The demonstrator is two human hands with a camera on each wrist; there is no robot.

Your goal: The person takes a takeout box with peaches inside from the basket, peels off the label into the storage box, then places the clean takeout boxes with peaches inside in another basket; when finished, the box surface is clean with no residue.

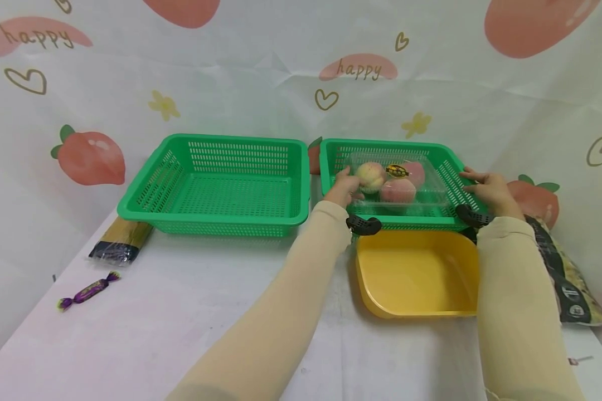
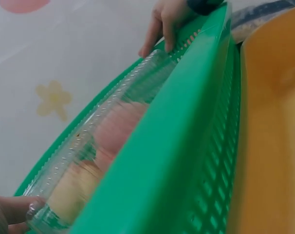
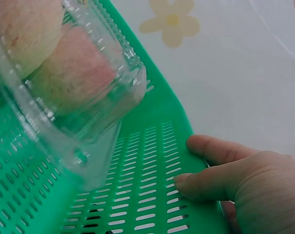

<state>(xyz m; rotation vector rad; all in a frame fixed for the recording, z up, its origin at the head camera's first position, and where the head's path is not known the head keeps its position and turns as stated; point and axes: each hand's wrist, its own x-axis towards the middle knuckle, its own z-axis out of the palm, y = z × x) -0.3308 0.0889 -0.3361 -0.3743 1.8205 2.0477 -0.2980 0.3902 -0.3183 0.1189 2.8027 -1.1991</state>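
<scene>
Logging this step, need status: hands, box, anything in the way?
Left hand grips peach box, left end. Right hand holds right basket by its right rim. Box inside that basket. Possible obstacle: yellow tub, close in front.

Both arms out front! The sleeved left arm slants in behind its fingers, left hand pinching. And the right arm, sleeved too, runs straighter behind its own; right hand gripping, thumb just beside the forefinger, a gap between their tips!
</scene>
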